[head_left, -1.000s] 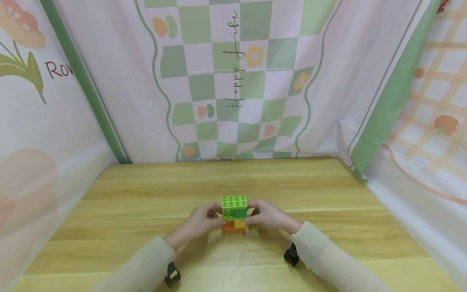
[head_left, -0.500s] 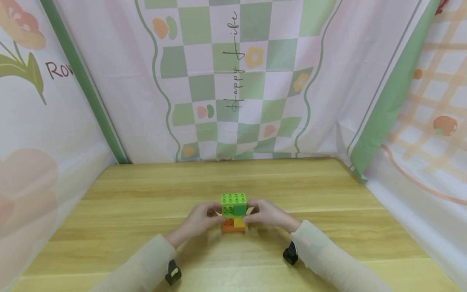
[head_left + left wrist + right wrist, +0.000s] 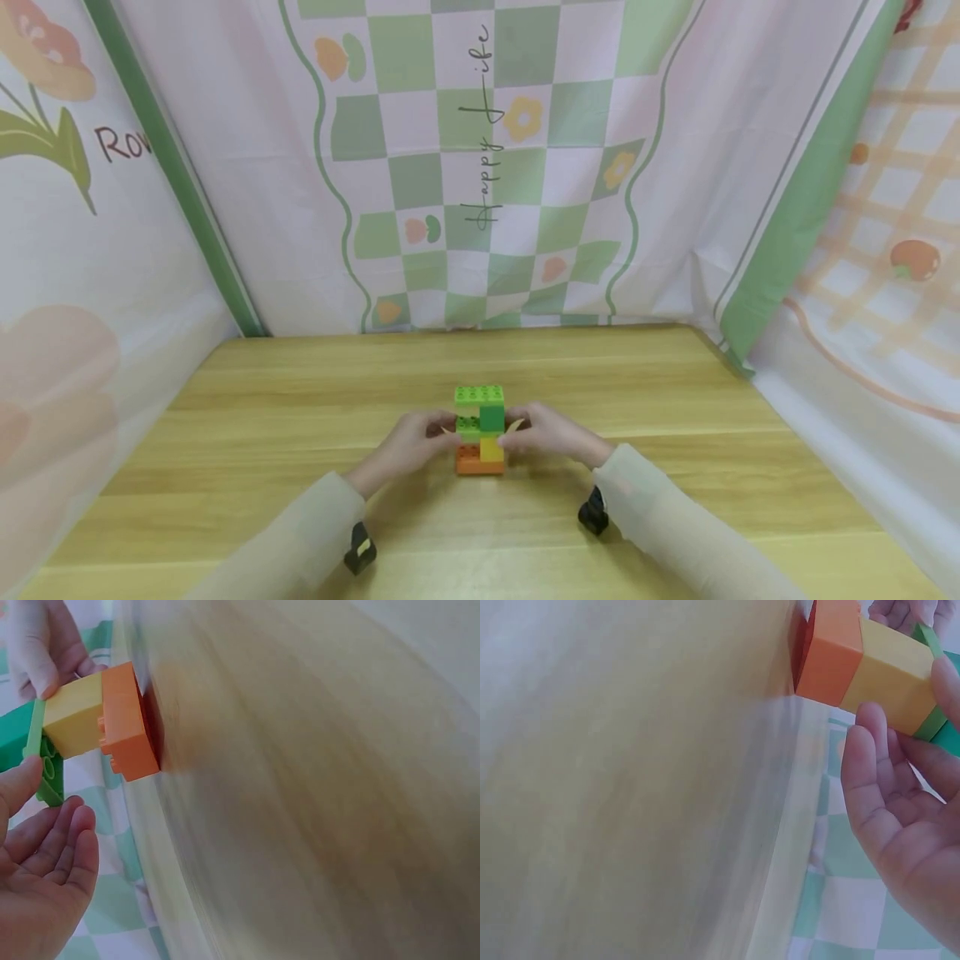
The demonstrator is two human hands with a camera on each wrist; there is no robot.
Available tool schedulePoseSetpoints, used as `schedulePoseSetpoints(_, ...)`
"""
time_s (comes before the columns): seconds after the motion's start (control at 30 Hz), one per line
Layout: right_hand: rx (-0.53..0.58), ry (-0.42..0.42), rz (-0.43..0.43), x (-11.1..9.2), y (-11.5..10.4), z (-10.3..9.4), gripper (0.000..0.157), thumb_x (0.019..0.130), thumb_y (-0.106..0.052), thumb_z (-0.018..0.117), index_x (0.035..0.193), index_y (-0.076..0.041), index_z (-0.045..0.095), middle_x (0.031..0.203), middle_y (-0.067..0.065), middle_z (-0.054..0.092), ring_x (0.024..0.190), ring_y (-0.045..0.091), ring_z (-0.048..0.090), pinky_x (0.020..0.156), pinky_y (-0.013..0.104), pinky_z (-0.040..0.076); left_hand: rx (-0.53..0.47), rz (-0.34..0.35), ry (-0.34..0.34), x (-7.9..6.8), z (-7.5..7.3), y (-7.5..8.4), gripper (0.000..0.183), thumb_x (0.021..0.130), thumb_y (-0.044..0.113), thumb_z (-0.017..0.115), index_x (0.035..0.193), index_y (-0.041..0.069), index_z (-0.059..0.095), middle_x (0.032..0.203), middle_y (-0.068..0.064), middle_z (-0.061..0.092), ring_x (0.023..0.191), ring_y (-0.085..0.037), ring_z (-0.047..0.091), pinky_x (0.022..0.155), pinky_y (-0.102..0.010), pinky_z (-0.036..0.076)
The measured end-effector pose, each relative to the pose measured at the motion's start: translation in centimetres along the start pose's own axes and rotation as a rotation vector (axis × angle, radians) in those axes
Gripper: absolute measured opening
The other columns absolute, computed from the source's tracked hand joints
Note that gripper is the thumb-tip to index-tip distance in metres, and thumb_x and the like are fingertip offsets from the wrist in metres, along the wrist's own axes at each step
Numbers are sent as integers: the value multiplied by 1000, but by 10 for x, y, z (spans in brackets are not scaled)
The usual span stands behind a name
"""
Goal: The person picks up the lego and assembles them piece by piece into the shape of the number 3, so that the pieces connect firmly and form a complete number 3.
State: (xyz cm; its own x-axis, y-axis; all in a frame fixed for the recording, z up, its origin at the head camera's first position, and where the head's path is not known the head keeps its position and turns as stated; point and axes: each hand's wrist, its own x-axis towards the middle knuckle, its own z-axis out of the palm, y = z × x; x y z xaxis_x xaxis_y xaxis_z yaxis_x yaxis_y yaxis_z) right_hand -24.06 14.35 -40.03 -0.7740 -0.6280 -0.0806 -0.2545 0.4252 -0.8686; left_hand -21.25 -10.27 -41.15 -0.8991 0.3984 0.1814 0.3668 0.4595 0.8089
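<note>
A stack of toy building bricks stands in the middle of the table. Its base is an orange brick [image 3: 480,467], with a yellow brick [image 3: 491,451] on the base's right half. Above come a light green brick [image 3: 468,434], a dark green brick [image 3: 492,417] and another light green brick [image 3: 478,394] on top. My left hand [image 3: 412,442] pinches the lower light green brick's left end. At the opposite end, thumb and fingers of my right hand [image 3: 553,435] grip the stack near the yellow brick's top. In both wrist views the orange base sits tilted against the table, with a dark gap beneath.
The wooden table [image 3: 300,375] extends around the stack on all sides. A checked curtain [image 3: 480,167] hangs along its back edge, and printed cloths enclose the left and right. Black devices [image 3: 361,550] are strapped beneath both sleeves.
The stack's upper part has tipped back, away from me, so more of its front and less of its top shows. Both hands have risen slightly with it, keeping their grip.
</note>
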Motion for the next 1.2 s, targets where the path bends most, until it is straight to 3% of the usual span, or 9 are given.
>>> schedulePoseSetpoints(0.23, 25, 16, 17, 3, -2, -2, 41, 89, -19, 62, 120, 6, 55, 91, 6, 63, 80, 24, 59, 69, 36, 51, 33, -16, -3, 5, -2, 1, 39, 89, 22, 62, 114, -7, 59, 105, -16, 63, 90, -23, 60, 78, -32, 49)
schedulePoseSetpoints(0.43, -8, 48, 23, 9, -2, -3, 37, 90, -21, 60, 117, 4, 58, 88, 6, 62, 76, 19, 57, 67, 34, 50, 5, -53, -7, 10, -2, -2, 37, 91, 21, 59, 116, -7, 58, 111, -19, 61, 96, -27, 59, 80, -33, 50)
schedulePoseSetpoints(0.8, 18, 83, 57, 16, -3, -3, 33, 93, -20, 56, 116, 4, 59, 85, 9, 64, 81, 31, 59, 71, 42, 51, -19, -115, -8, 17, -2, -5, 38, 93, 24, 55, 118, -5, 58, 115, -19, 59, 104, -30, 56, 86, -39, 47)
schedulePoseSetpoints(1.03, 43, 118, 74, 22, -1, -1, 29, 92, -19, 57, 110, 4, 63, 84, 7, 66, 77, 26, 61, 68, 39, 52, -61, -159, -5, 22, 0, -10, 37, 94, 23, 53, 117, -6, 58, 117, -20, 58, 111, -33, 52, 90, -43, 44)
schedulePoseSetpoints(1.1, 33, 131, 82, 24, 0, -1, 27, 92, -18, 57, 107, 3, 65, 83, 7, 66, 75, 26, 61, 67, 39, 53, -72, -168, -6, 24, 0, -11, 36, 94, 22, 53, 116, -6, 59, 116, -20, 58, 107, -31, 54, 88, -41, 45)
schedulePoseSetpoints(1.2, 18, 151, 95, 27, 3, 0, 27, 92, -17, 58, 106, 5, 65, 84, 9, 67, 74, 25, 63, 65, 37, 53, -97, -198, -15, 26, 1, -13, 31, 94, 21, 54, 105, -5, 65, 100, -19, 64, 89, -25, 59, 76, -36, 50)
